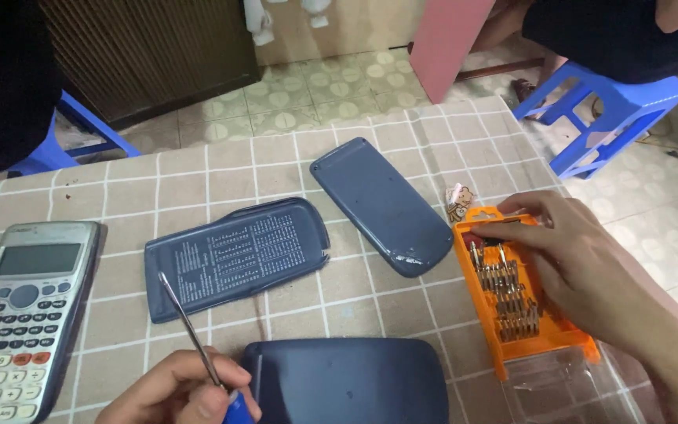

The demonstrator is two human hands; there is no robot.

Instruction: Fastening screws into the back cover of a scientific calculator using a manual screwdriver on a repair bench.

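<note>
The screwdriver point(190, 330) was a thin steel shaft rising out of a blue handle, tilted up and to the left over the desk's point(198, 173) near edge. The left hand point(178, 392) was curled tight around that handle at the bottom of the view. To the right lay the orange bit case point(521, 290), open, its rows of metal bits packed close in two columns, with a clear lid point(566, 385) folded out toward the near edge. The right hand point(574, 251) rested over the far end of the case, fingers bent down onto the bits there; whether they had pinched one I could not tell. Between the two hands sat a dark blue calculator back point(347, 381), face down. Beyond it lay a blue slide cover point(237, 255) with a printed white table inside, and another plain blue cover point(382, 204) angled beside it. A grey scientific calculator point(21, 314) sat at the left edge. The desk wore a tan checked cloth. Blue plastic stools point(606, 102) stood on the tiled floor behind.
</note>
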